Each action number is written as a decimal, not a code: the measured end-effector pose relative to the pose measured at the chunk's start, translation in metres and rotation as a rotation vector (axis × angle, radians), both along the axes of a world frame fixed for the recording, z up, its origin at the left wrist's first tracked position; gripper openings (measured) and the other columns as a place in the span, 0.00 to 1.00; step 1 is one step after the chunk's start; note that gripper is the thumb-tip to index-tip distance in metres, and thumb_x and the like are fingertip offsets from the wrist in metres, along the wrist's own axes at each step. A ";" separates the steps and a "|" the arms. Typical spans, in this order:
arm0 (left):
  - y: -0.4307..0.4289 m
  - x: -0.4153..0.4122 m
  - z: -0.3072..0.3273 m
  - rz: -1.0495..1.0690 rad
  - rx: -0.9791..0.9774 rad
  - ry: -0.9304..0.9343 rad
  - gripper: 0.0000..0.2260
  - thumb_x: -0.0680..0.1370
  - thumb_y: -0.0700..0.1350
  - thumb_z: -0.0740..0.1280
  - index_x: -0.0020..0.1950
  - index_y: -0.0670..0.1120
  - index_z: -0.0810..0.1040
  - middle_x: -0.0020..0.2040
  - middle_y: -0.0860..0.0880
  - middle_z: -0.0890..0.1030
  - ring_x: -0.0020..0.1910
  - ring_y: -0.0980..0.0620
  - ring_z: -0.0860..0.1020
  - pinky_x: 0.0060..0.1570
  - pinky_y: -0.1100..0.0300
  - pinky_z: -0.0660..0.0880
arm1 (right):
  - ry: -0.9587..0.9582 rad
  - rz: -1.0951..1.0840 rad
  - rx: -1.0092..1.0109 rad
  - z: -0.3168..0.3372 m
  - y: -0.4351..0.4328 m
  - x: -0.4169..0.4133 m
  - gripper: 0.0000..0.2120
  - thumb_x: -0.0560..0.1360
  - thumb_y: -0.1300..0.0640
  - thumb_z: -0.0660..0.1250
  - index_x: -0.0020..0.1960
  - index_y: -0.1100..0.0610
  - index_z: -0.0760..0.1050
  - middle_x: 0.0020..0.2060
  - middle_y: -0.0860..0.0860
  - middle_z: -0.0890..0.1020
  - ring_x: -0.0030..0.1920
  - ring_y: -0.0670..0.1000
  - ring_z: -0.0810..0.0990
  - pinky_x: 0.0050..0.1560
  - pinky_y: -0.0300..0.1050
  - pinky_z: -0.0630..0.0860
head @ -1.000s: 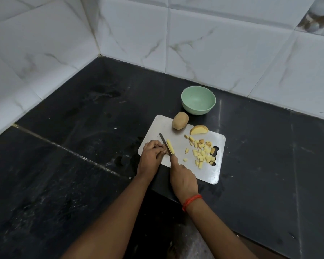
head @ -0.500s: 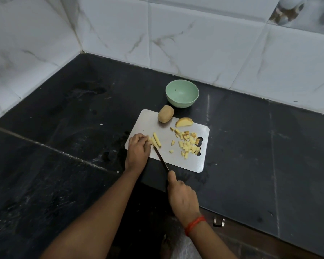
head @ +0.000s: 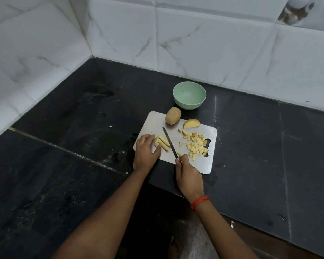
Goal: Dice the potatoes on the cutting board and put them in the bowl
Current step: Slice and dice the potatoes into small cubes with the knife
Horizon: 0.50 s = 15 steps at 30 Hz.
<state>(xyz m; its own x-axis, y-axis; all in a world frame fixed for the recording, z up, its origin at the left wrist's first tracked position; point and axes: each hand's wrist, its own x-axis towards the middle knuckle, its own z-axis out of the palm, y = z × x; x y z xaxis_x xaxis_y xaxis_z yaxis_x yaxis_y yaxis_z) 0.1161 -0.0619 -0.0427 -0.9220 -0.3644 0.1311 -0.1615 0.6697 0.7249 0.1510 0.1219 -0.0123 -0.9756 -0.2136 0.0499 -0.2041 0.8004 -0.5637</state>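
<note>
Steadying about three potato sticks [head: 162,143] with my left hand [head: 146,155], fingers nearly straight, I grip the knife [head: 169,141] in my right hand [head: 189,174]. The sticks run 10-to-4 o'clock on the cutting board [head: 153,119], and the blade lies almost parallel at their 3 o'clock. There is one whole potato [head: 173,115], one wedge [head: 191,123], one heap of dice [head: 195,145], and one empty bowl [head: 189,95] at 12 o'clock.

Bowl [head: 189,101] sits just beyond board [head: 153,120] top edge, center frame. Whole potato [head: 173,115] & wedge [head: 191,123] stand btwn it and the cut pieces. Diced pile [head: 195,144] fills board's right side, strips [head: 162,143] + knife [head: 169,142] the left-middle. Bare dark counter [head: 64,174] spreads wide to frame left & right. Tiled wall [head: 213,43] closes the back.
</note>
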 end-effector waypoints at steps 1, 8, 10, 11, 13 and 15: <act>-0.001 -0.001 0.000 0.003 -0.008 -0.001 0.19 0.79 0.48 0.70 0.69 0.44 0.78 0.61 0.49 0.74 0.62 0.50 0.73 0.60 0.55 0.75 | -0.004 -0.007 -0.025 -0.003 0.001 0.001 0.10 0.84 0.44 0.53 0.50 0.50 0.61 0.31 0.48 0.76 0.32 0.58 0.80 0.29 0.51 0.74; 0.000 0.000 -0.004 0.096 -0.108 0.046 0.10 0.82 0.43 0.67 0.58 0.41 0.84 0.50 0.49 0.74 0.52 0.52 0.70 0.50 0.63 0.69 | -0.112 -0.038 -0.002 0.005 -0.017 -0.027 0.19 0.79 0.42 0.65 0.65 0.51 0.70 0.44 0.54 0.83 0.46 0.59 0.82 0.43 0.51 0.78; -0.001 -0.001 -0.007 0.120 -0.113 0.051 0.09 0.81 0.43 0.67 0.57 0.40 0.84 0.50 0.49 0.75 0.51 0.52 0.71 0.49 0.63 0.69 | -0.139 -0.040 0.002 0.012 -0.030 -0.046 0.19 0.78 0.44 0.66 0.64 0.53 0.71 0.46 0.56 0.83 0.48 0.60 0.81 0.44 0.51 0.77; -0.001 -0.001 -0.007 0.133 -0.109 0.057 0.09 0.81 0.42 0.67 0.57 0.40 0.84 0.50 0.49 0.75 0.51 0.51 0.71 0.48 0.63 0.68 | -0.157 -0.031 0.018 0.014 -0.036 -0.056 0.18 0.78 0.45 0.66 0.64 0.54 0.72 0.47 0.57 0.83 0.49 0.60 0.81 0.45 0.51 0.77; -0.001 -0.001 -0.007 0.172 -0.089 0.075 0.08 0.81 0.41 0.67 0.56 0.40 0.84 0.50 0.48 0.75 0.51 0.51 0.71 0.48 0.62 0.68 | -0.182 -0.003 0.080 0.014 -0.045 -0.071 0.16 0.78 0.47 0.65 0.61 0.55 0.73 0.48 0.58 0.82 0.49 0.61 0.80 0.45 0.51 0.77; 0.000 0.000 -0.006 0.203 -0.065 0.092 0.08 0.81 0.40 0.67 0.56 0.41 0.84 0.50 0.48 0.76 0.51 0.51 0.72 0.48 0.61 0.69 | -0.186 0.010 0.112 0.011 -0.048 -0.081 0.14 0.79 0.48 0.63 0.58 0.57 0.74 0.48 0.58 0.82 0.48 0.61 0.80 0.45 0.51 0.78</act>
